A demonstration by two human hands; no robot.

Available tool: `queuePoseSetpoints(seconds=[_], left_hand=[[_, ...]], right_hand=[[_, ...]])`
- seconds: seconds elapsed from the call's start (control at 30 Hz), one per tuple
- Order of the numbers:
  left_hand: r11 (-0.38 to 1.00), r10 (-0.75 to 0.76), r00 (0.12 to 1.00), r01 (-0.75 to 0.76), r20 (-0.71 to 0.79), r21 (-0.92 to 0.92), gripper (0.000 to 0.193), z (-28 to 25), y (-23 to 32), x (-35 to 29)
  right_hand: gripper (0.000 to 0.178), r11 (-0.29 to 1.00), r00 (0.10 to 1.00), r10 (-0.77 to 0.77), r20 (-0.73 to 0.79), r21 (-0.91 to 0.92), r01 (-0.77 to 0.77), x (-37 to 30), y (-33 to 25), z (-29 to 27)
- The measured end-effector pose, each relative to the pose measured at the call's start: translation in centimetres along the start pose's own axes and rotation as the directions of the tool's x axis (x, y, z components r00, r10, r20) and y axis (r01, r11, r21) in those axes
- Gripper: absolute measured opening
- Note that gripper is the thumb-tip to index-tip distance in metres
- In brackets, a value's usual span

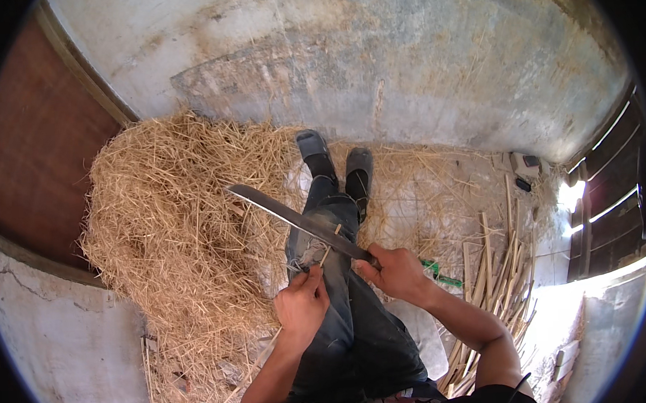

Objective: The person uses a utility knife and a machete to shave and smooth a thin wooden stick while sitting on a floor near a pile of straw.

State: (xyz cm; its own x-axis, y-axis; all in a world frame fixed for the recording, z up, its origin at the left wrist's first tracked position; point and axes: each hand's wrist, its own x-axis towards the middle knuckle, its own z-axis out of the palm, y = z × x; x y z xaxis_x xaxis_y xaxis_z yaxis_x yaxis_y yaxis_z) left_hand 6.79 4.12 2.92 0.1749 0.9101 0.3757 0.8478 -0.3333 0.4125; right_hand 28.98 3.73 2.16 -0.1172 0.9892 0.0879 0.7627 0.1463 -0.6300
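Observation:
My right hand is closed around the handle of a machete, whose long dark blade points up and left over my thighs. My left hand pinches a thin wooden strip. The strip runs from my fingertips up to the blade and crosses it near the handle end; its tip shows on the far side. Another length of thin strip shows below my left wrist, and I cannot tell if it is the same piece. Beneath both hands are my legs in worn dark trousers, stretched forward.
A large heap of wood shavings lies on the left, against a brown panel. Several long wooden strips are piled on the right, beside a green object. A stained wall stands ahead; a small black object lies near its right corner.

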Motion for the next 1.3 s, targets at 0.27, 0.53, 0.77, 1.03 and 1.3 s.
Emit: queuePoseSetpoints(seconds=[0.27,0.53,0.77,1.03,1.3], left_hand=[[0.998,0.039,0.997,-0.042,-0.062,-0.048,0.018,0.1,0.3,-0.3],[0.993,0.048,0.994,-0.057,-0.094,-0.103,0.015,0.2,-1.3,-2.1],[0.992,0.072,0.981,-0.088,-0.180,-0.085,0.012,-0.2,-1.5,-1.8],[0.997,0.064,0.994,-0.067,-0.087,-0.033,0.016,0.0,-0.3,-0.8],[0.997,0.057,0.993,-0.061,-0.099,-0.037,0.017,-0.5,0.2,-0.8]], right_hand=[[0.044,0.998,0.996,0.043,0.078,-0.040,-0.040,1.2,-0.1,-0.9],[0.031,0.911,0.996,0.092,0.004,-0.405,-0.082,4.1,6.0,1.3],[0.040,0.965,0.873,0.264,-0.409,0.111,-0.240,2.4,10.0,-6.1],[0.031,0.961,0.986,0.161,-0.052,0.235,-0.145,-3.5,0.5,-2.1],[0.036,0.997,1.000,0.018,-0.017,0.069,-0.017,-1.6,-1.0,-0.3]])
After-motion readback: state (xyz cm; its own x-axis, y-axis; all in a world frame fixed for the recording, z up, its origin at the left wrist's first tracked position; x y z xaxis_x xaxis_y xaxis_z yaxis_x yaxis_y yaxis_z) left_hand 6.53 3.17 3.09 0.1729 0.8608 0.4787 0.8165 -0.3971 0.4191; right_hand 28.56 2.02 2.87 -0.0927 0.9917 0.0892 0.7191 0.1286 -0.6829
